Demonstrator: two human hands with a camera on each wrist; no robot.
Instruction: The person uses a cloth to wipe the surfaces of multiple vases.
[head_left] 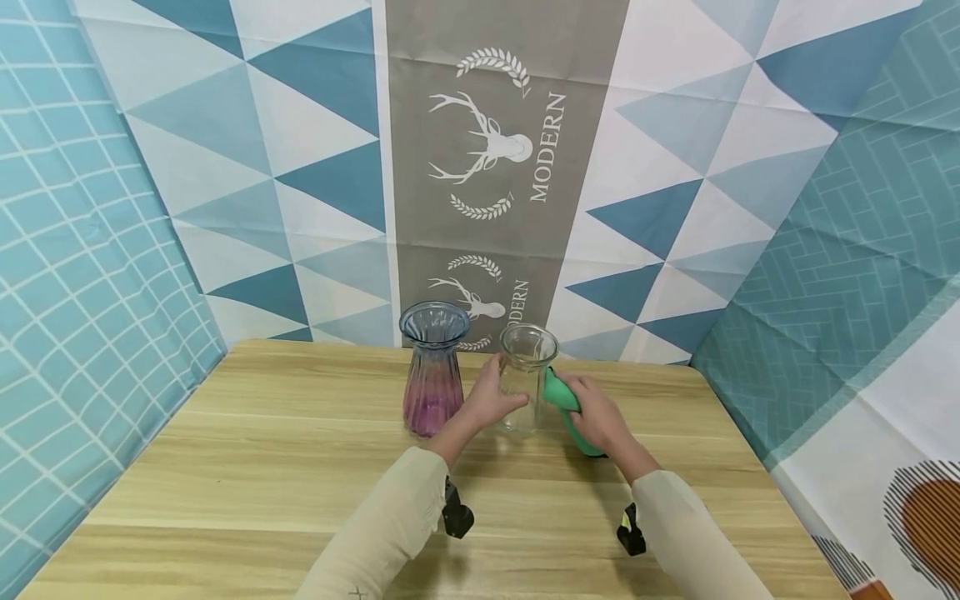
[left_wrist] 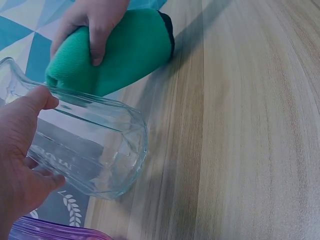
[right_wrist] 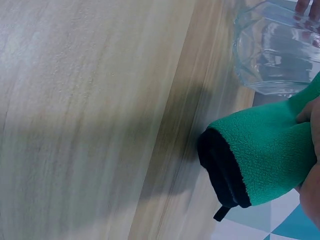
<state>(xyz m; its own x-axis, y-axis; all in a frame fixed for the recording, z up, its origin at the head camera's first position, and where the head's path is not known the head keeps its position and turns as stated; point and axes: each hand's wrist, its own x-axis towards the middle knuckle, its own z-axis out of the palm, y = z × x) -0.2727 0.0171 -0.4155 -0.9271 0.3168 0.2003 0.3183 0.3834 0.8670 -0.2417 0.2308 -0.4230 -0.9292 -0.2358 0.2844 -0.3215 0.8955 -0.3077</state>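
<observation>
A clear glass vase (head_left: 527,379) with a flared rim stands on the wooden table. My left hand (head_left: 491,396) grips it from the left, thumb and fingers curled around its side. In the left wrist view, the glass body (left_wrist: 107,145) shows through, ridged near the base. My right hand (head_left: 595,412) holds a bunched green cloth (head_left: 561,393) at the vase's right side, near the rim. The cloth's black edging and small loop hang down in the right wrist view. Left of my left hand stands a ribbed glass vase (head_left: 433,379), blue-grey above and pink-purple below.
The wood-grain table (head_left: 247,467) reaches back to a patterned curtain (head_left: 502,150) with deer prints and triangles. Blue tiled fabric (head_left: 67,242) lines the left side, teal fabric (head_left: 847,250) the right. Black wrist devices (head_left: 456,512) sit under both sleeves.
</observation>
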